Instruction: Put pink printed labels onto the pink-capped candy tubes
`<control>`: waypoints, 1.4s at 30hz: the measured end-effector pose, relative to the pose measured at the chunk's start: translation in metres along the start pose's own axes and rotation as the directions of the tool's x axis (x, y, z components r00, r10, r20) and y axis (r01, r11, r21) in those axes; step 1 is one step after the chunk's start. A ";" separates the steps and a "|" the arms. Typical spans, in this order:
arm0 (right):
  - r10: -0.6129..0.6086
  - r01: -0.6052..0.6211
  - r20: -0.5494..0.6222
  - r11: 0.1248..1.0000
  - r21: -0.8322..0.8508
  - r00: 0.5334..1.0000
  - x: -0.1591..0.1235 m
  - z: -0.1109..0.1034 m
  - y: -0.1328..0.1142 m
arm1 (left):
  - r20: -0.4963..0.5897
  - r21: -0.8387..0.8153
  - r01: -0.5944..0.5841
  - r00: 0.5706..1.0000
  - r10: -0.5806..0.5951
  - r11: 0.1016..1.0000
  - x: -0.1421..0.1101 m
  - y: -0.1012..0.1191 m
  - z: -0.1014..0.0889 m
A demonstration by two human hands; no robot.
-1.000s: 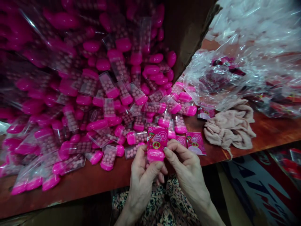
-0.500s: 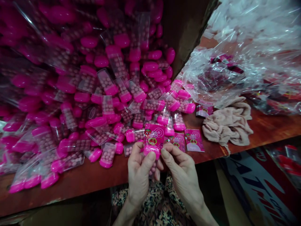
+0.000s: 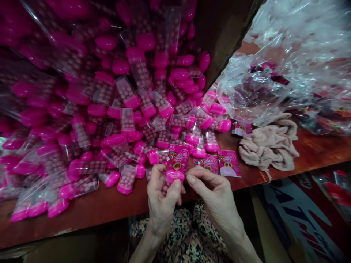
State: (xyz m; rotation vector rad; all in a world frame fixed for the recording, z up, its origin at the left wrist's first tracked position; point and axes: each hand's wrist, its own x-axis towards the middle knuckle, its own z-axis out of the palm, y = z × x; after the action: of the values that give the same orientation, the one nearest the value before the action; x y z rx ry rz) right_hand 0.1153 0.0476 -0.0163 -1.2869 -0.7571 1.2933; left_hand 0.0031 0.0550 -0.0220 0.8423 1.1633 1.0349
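My left hand (image 3: 163, 199) is closed round a small candy container (image 3: 166, 188) with pinkish balls inside and a pink cap. A printed pink label (image 3: 178, 157) with a strawberry figure stands up behind the cap. Close by on the right, my right hand (image 3: 211, 193) has thumb and forefinger pinched together at the label's edge. Whatever lies between those fingertips is hidden. Two more flat pink labels, one partly covered (image 3: 210, 163) and one in full view (image 3: 229, 163), lie on the table just beyond my right hand.
A large heap of pink-capped candy containers (image 3: 127, 120) covers the left and back of the reddish-brown table (image 3: 109, 210). A crumpled beige cloth (image 3: 270, 144) lies at right. Behind it are clear plastic bags (image 3: 252, 87), some holding labels. A cardboard flap (image 3: 227, 33) rises at the back.
My right fingertips have drawn slightly away from the cap. The container in my left hand has tilted a little, so the cap's print now shows. The view has shifted slightly.
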 end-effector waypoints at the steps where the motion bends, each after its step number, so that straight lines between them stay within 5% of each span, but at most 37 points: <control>1: -0.011 0.011 -0.023 1.000 -0.007 1.000 0.000 0.001 0.000 | -0.002 0.009 -0.017 1.000 0.017 1.000 0.000 -0.001 0.000; 8: -0.157 0.146 -0.079 0.980 -0.138 0.984 -0.006 0.011 0.003 | -0.068 -0.062 -0.025 0.997 0.021 0.998 0.001 0.000 0.002; 12: -0.203 0.178 -0.118 0.964 -0.199 0.972 -0.007 0.010 0.008 | -0.007 -0.199 0.066 0.998 -0.069 0.978 0.004 0.004 0.002; 18: -0.029 0.027 -0.093 0.999 -0.023 0.995 0.001 0.003 0.014 | 0.116 -0.265 0.192 0.979 -0.167 0.945 0.009 0.005 0.000; 21: 0.116 -0.128 0.068 0.969 0.211 0.991 0.003 0.000 0.012 | 0.168 -0.244 0.221 0.969 -0.184 0.944 0.010 0.003 -0.002; 25: 0.158 -0.215 0.211 0.934 0.285 0.965 0.002 -0.001 0.009 | 0.175 -0.251 0.236 0.965 -0.196 0.939 0.010 0.002 -0.001; 31: 0.066 -0.092 0.095 0.945 0.315 0.993 -0.003 0.012 0.007 | 0.065 -0.265 0.223 0.975 -0.213 0.938 0.004 0.006 0.007; 38: 0.070 -0.082 0.053 0.957 0.278 0.996 -0.001 0.009 0.008 | -0.080 -0.096 -0.035 0.996 0.027 0.995 -0.003 0.002 0.007; 42: -0.028 0.031 -0.089 0.999 0.034 0.996 -0.007 0.007 0.015 | -0.088 -0.196 0.001 0.996 -0.018 0.981 0.008 0.004 0.003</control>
State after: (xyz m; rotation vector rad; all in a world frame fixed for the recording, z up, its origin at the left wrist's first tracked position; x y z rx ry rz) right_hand 0.1031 0.0396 -0.0274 -1.2918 -0.6853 1.2130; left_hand 0.0056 0.0638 -0.0200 0.6400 1.1185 1.1686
